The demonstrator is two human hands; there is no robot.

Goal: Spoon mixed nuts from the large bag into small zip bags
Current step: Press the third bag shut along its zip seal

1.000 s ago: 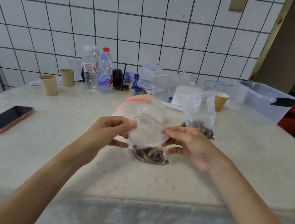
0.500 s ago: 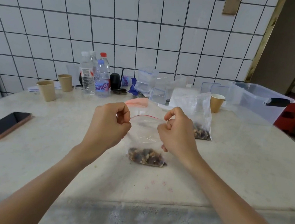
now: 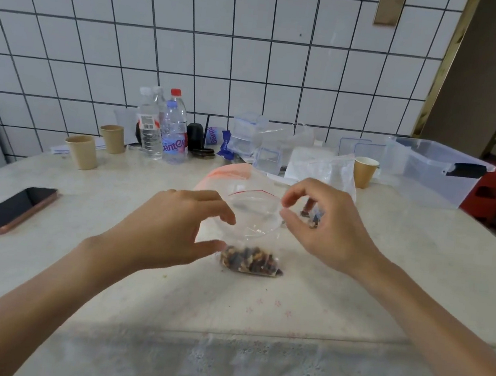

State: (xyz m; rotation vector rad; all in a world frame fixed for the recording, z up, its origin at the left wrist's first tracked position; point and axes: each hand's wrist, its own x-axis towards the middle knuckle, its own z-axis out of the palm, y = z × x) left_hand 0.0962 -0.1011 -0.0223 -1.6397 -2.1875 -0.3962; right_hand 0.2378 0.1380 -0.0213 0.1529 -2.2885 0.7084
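1. Small zip bag (image 3: 252, 234) stood upright on the table (image 3: 384, 280), near the middle and just in front of the person. Mixed nuts (image 3: 250, 260) filled only its bottom; the red-striped mouth gaped open at the top.
2. Left hand (image 3: 171, 228) sat at the bag's left side, fingers loosely curved and spread wide. Fingertips were at or near the plastic; contact could not be confirmed, and no firm hold was seen.
3. Right hand (image 3: 326, 224) was at the bag's right rim, thumb and forefinger close together at the mouth edge. Whether they actually pinched the plastic could not be told.
4. Large bag (image 3: 339, 175) stood behind the right hand, partly hidden, a few nuts visible low down.
5. A phone (image 3: 10, 210) lay face up at far left; paper cups (image 3: 81, 152) and water bottles (image 3: 174, 131) stood along the tiled wall; a clear plastic bin (image 3: 434, 170) sat at right.
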